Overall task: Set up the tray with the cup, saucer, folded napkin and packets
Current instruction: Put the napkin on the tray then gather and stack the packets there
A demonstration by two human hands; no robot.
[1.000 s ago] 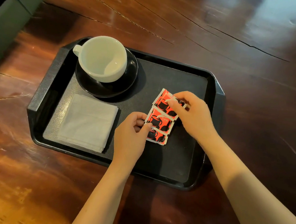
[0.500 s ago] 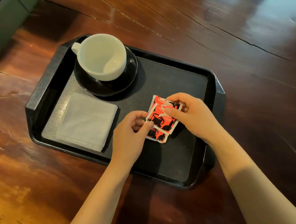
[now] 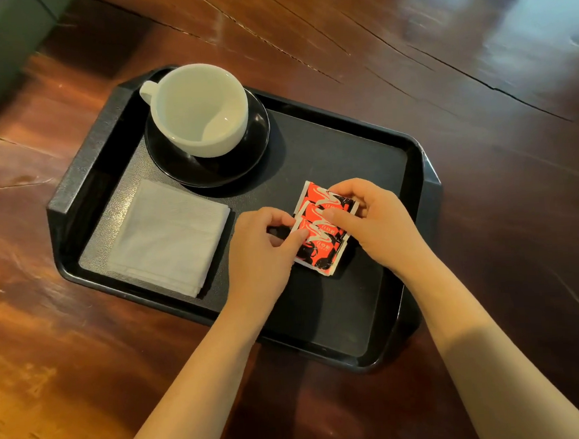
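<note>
Both hands pinch a small stack of red-and-black packets [image 3: 321, 232] on the tray floor, right of centre. Left hand [image 3: 261, 255] grips the stack's left edge w/ thumb and fingers curled; right hand [image 3: 380, 225] presses thumb on top, fingers wrapped round the right edge. Packets overlap, slightly fanned. Folded white napkin [image 3: 169, 237] lies flat just left of the left hand. Behind it, black saucer [image 3: 256, 143] w/ empty white cup [image 3: 200, 109] on it, handle pointing far-left. Black tray [image 3: 413, 164] sits on a glossy dark wood table [image 3: 475, 72].
</note>
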